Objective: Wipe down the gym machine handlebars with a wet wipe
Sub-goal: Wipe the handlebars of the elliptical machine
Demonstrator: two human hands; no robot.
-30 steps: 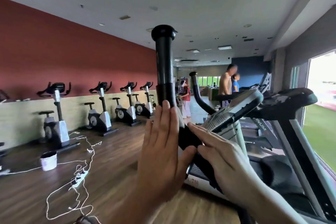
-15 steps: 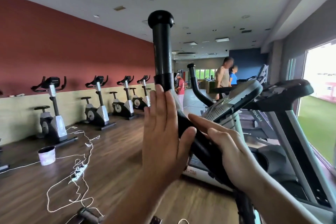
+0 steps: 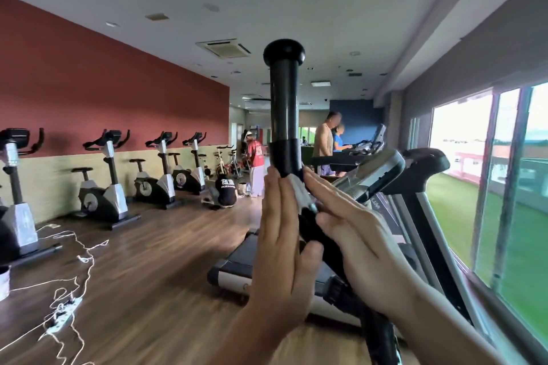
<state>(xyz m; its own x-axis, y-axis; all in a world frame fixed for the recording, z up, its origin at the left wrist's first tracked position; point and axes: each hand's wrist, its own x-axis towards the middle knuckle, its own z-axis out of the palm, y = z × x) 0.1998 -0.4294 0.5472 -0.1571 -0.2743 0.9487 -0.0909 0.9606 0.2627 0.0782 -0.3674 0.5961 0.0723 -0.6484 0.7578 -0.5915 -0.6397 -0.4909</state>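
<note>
A black upright handlebar (image 3: 284,115) with a round cap rises in the middle of the view. My left hand (image 3: 281,246) lies flat against its left side, fingers straight and together, thumb hooked around the bar. My right hand (image 3: 355,234) presses on the bar from the right, fingers extended. A white wet wipe (image 3: 299,190) shows between the fingertips of both hands, pressed against the bar just below the grip's collar. Most of the wipe is hidden by the hands.
The machine's console (image 3: 373,175) and a second black handle (image 3: 427,160) stand right of the bar. Exercise bikes (image 3: 103,187) line the red wall at left. White cables and a power strip (image 3: 62,311) lie on the wood floor. People stand farther back. Windows run along the right.
Both hands stay pressed on the bar at about the same height. The wipe now shows between the fingertips. The camera has swung, so more of the room appears.
</note>
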